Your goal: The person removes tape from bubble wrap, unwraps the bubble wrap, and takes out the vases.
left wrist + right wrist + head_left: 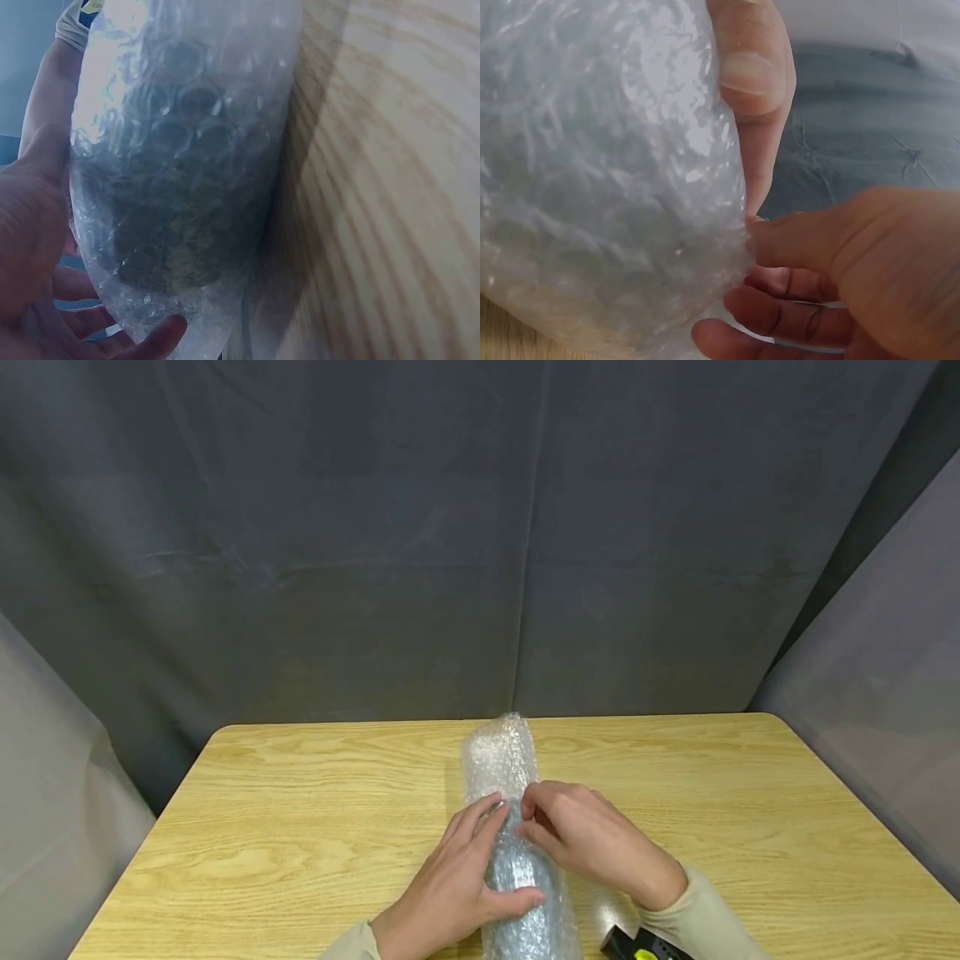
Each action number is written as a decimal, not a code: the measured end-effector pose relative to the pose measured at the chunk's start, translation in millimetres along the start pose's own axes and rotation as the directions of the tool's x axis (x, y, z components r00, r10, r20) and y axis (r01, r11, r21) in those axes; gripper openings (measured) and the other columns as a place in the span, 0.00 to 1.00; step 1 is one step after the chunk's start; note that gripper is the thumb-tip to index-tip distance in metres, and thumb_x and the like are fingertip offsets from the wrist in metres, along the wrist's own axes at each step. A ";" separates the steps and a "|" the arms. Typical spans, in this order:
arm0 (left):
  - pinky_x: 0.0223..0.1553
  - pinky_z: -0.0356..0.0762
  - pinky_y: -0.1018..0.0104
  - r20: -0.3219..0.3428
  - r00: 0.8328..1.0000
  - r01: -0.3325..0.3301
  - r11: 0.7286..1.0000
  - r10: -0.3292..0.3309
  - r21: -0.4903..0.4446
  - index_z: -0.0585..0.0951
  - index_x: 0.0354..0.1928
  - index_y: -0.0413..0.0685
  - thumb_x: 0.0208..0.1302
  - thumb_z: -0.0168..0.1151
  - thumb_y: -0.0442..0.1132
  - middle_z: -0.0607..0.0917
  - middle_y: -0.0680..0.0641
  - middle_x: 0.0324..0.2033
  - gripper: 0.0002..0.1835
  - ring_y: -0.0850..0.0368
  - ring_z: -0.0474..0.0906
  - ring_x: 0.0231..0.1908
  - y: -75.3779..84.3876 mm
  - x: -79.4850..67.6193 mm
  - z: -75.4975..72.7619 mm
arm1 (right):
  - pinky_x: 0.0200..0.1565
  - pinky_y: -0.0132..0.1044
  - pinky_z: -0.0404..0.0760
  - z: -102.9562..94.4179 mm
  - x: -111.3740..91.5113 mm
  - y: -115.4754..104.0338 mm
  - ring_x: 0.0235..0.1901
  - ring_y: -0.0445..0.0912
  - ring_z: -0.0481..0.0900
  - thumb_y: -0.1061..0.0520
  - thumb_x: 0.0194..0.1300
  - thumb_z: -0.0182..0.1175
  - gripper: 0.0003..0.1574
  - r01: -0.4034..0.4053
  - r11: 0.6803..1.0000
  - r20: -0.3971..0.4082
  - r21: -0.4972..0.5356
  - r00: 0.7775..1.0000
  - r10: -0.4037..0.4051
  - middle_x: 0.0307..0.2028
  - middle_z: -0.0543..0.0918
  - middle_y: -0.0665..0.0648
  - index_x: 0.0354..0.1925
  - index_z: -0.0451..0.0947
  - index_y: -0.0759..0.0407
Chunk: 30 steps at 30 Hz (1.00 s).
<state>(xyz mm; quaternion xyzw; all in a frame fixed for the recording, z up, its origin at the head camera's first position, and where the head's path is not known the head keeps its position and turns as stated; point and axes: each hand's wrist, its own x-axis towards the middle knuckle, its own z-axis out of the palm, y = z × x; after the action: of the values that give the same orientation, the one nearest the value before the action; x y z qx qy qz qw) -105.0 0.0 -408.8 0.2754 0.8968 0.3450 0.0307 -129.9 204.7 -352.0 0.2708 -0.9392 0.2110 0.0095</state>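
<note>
A long bundle in clear bubble wrap (517, 868) lies on the wooden table, pointing away from me. A dark blue-grey thing shows through the wrap, its kind blurred by the bubbles. My left hand (468, 877) rests on the bundle's left side, fingers extended forward and thumb across the top. From the right, my right hand (588, 839) pinches the wrap with thumb and curled fingers near the dark thing's far end. In the right wrist view, the right thumb (795, 240) is at the wrap's edge, below the left thumb (750, 79).
The light wooden table (300, 810) reaches back to a dark grey curtain (375, 568). Pale cloth panels hang at the left (52, 793) and right (885, 652). A black device with a yellow patch (645, 947) sits by the right sleeve.
</note>
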 end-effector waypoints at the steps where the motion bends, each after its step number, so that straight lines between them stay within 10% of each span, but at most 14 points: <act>1: 0.69 0.74 0.43 0.002 1.000 0.003 1.000 -0.003 -0.003 0.63 0.79 0.46 0.62 0.63 0.73 0.62 0.46 0.79 0.53 0.48 0.61 0.78 0.1 0.0 -0.1 | 0.24 0.26 0.68 0.2 0.4 0.0 0.21 0.31 0.65 0.53 0.69 0.69 0.09 -0.004 1.000 -0.002 -0.003 1.000 0.004 0.23 0.72 0.41 0.32 0.78 0.49; 30: 0.70 0.73 0.42 0.017 1.000 0.022 1.000 -0.022 -0.014 0.62 0.80 0.46 0.62 0.63 0.73 0.60 0.46 0.80 0.54 0.47 0.60 0.78 -0.4 0.0 0.7 | 0.27 0.24 0.72 4.2 2.7 4.0 0.23 0.30 0.68 0.62 0.68 0.65 0.05 0.034 0.999 -0.032 -0.028 0.999 -0.034 0.28 0.81 0.44 0.36 0.84 0.52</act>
<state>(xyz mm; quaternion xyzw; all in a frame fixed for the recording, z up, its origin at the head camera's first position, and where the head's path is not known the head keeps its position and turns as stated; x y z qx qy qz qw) -105.0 0.1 -409.5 0.2682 0.8970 0.3486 0.0438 -133.9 204.7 -357.0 0.2831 -0.9370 0.2021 0.0320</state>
